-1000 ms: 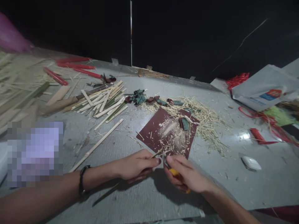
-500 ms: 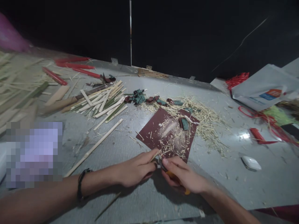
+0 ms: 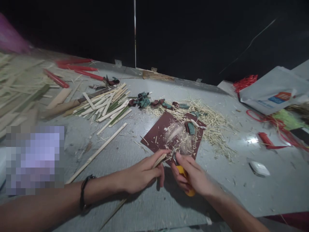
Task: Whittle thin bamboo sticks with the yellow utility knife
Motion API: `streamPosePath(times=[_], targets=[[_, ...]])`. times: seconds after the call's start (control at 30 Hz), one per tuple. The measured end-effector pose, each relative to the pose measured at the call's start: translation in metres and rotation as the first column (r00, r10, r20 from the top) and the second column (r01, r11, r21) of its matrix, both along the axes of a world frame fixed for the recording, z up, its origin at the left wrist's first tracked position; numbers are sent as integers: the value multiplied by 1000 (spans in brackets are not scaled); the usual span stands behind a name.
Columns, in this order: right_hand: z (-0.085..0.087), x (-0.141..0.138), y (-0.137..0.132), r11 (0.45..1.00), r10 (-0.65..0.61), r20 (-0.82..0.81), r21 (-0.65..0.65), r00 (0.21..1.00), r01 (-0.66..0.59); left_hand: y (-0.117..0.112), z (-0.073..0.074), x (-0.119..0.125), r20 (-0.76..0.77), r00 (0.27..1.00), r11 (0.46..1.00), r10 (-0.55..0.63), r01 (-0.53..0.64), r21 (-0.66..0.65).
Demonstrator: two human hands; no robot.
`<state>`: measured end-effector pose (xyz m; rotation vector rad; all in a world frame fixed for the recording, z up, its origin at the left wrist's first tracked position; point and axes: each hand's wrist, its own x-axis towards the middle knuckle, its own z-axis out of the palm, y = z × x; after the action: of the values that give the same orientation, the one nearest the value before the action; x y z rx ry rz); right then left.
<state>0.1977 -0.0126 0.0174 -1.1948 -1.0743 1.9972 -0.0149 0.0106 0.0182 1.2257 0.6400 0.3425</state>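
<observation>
My left hand [image 3: 142, 174] is shut around a thin bamboo strip [image 3: 159, 160], whose lower end passes under the hand and reaches down across the table. My right hand [image 3: 193, 175] grips a yellow-handled craft knife [image 3: 184, 180], with its small blade showing near the strip's tip. The knife and strip are just apart. Both hands are over the lower edge of a dark red sheet [image 3: 156, 129] scattered with pale shavings.
A heap of bamboo strips [image 3: 103, 104] and green-and-red scraps [image 3: 144, 100] lie beyond the sheet on the grey table [image 3: 116, 154]. Loose shavings [image 3: 213, 129] spread to the right. Red strips [image 3: 77, 66], a white plastic bag [image 3: 272, 90] and a small white object [image 3: 259, 168] lie farther out.
My hands have moved slightly apart, with the left drawing back and the right rising onto the sheet's lower edge. The strip is now tilted differently, and more of the yellow handle shows.
</observation>
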Motion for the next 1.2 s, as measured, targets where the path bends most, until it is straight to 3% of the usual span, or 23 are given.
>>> streamPosePath(times=[0.17, 0.27, 0.37, 0.47, 0.67, 0.87, 1.03, 1.2], targets=[[-2, -3, -3, 1000, 5, 31, -12, 1000, -5, -1, 2, 1, 14, 996, 985, 93, -94, 145], [-2, 0, -2, 1000, 29, 28, -11, 999, -28, -1, -1, 1, 59, 997, 998, 41, -44, 54], [-1, 4, -1, 983, 180, 14, -38, 984, -179, -1, -6, 1, 104, 995, 999, -10, 15, -50], [-2, 5, -1, 955, 288, 7, -74, 957, -287, 0, -10, -1, 96, 995, 994, 12, -2, -105], [-4, 3, -1, 952, 300, 13, -71, 954, -298, 3, -13, -5, 62, 997, 994, -51, 56, -90], [-5, 5, -4, 943, 320, 28, -110, 947, -315, 0, -10, -3, 36, 999, 999, 3, -1, -35], [-6, 6, -4, 950, 302, 36, -89, 953, -298, -5, -17, -2, 47, 996, 996, 79, -77, -48], [-2, 6, 0, 961, 274, 53, -56, 960, -272, -1, -19, -4, 75, 997, 1000, 6, -4, -15]])
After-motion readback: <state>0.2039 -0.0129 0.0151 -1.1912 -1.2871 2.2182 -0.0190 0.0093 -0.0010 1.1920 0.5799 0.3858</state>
